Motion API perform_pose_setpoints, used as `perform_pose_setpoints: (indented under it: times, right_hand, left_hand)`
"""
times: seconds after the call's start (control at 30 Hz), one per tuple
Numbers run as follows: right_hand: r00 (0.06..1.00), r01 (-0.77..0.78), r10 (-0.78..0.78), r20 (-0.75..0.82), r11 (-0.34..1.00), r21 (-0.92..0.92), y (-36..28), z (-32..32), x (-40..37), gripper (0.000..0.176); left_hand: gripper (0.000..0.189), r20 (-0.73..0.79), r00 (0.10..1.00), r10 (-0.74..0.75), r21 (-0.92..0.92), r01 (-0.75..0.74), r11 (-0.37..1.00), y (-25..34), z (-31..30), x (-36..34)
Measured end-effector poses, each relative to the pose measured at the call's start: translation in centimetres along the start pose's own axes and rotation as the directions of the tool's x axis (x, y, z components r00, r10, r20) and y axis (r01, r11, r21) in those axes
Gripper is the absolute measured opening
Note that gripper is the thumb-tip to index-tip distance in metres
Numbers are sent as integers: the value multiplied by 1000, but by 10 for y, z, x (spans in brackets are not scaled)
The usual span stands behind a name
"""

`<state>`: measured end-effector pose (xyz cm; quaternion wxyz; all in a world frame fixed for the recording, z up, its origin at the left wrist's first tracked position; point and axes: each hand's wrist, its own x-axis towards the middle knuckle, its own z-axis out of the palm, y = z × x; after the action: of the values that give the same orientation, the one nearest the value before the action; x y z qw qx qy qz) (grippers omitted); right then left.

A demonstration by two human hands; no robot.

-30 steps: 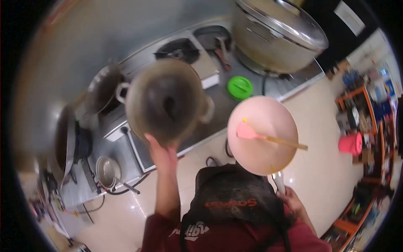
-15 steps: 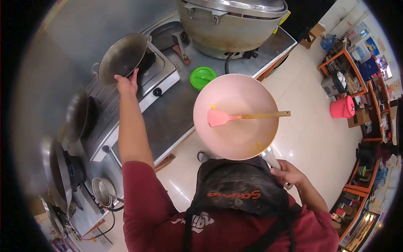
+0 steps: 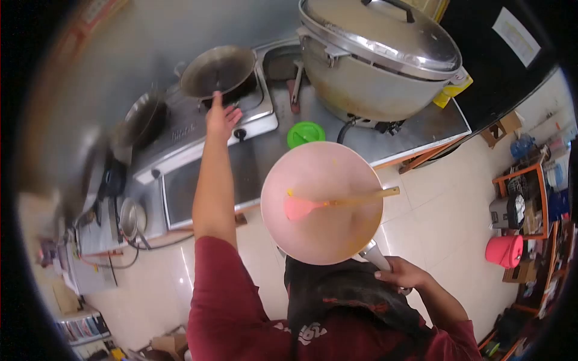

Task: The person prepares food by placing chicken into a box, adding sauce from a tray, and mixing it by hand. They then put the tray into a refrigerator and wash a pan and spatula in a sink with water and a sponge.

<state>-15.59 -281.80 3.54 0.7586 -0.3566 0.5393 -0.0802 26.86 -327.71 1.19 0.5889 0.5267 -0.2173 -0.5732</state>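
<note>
- Holding the pink pan (image 3: 325, 165) by its handle (image 3: 373, 256), the right hand (image 3: 400, 274) is closed around the grip, low before the body.
- This pan sits level over the floor, just before the counter (image 3: 415, 129); its handle points back toward the right hand.
- A pink spatula (image 3: 301, 207) lies inside, its long axis across the pan, the wooden shaft passing the right rim.
- The left hand (image 3: 221, 117) stretches far forward, fingers spread and holding nothing, fingertips at the near rim of the dark wok (image 3: 218, 69) on the stove (image 3: 259, 123).
- The wok lies ahead and left of the pan, so the left hand is the nearer one.
- A green lid (image 3: 306, 133) rests between; a big lidded pot (image 3: 379, 54) stands to the right.
</note>
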Motion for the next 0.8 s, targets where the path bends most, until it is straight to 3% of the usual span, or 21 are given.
perform_pose_setpoints:
  times: [0.03,0.07,0.13,0.17,0.2,0.23,0.3,0.4,0.5,0.53,0.63,0.73,0.8]
  right_hand:
    - [1000,-13,13,17,1000,2,-8,-3,-4,45]
    - [999,-18,18,35,1000,0,-10,-5,-7,41]
    - [999,-3,5,36,999,-53,3,-13,-7,44]
    - [999,16,-12,46,995,-96,6,-17,-6,46]
    - [998,-47,52,29,988,-148,10,-20,-6,49]
    - [999,-26,31,13,962,-270,8,-21,-4,50]
    - [993,27,9,121,955,-294,20,-33,8,44]
    - [974,34,74,215,889,-457,3,-42,16,36]
    - [933,-10,199,299,847,-531,10,-57,26,31]
    - [899,161,85,430,849,-503,24,-63,33,29]
    - [878,115,218,427,768,-629,-25,-21,-1,29]
    - [838,146,308,451,669,-729,-25,-5,-4,32]
    - [818,196,324,474,619,-761,-8,-2,1,33]
  left_hand:
    - [59,76,995,67,179,-80,981,-13,-4,-14]
    - [36,194,960,203,362,-262,895,-17,-4,-63]
    - [25,320,900,297,698,-436,568,-23,-4,-177]
    - [14,447,699,558,502,-713,490,-55,-18,-217]
    - [9,666,629,401,586,-774,241,-61,-38,-264]
    - [15,758,622,198,574,-779,252,-63,-46,-298]
    - [13,782,557,278,613,-768,-187,-93,-72,-324]
    - [13,689,725,17,645,-602,-471,-125,-127,-329]
    - [33,365,927,-90,793,-360,-492,-112,-114,-391]
    - [43,324,935,-148,756,-349,-554,-108,-115,-411]
    - [74,105,956,-275,853,-228,-469,-76,-99,-472]
    - [92,137,960,-245,878,-232,-418,-120,-146,-497]
    - [50,197,977,-77,868,-210,-450,-141,-165,-528]
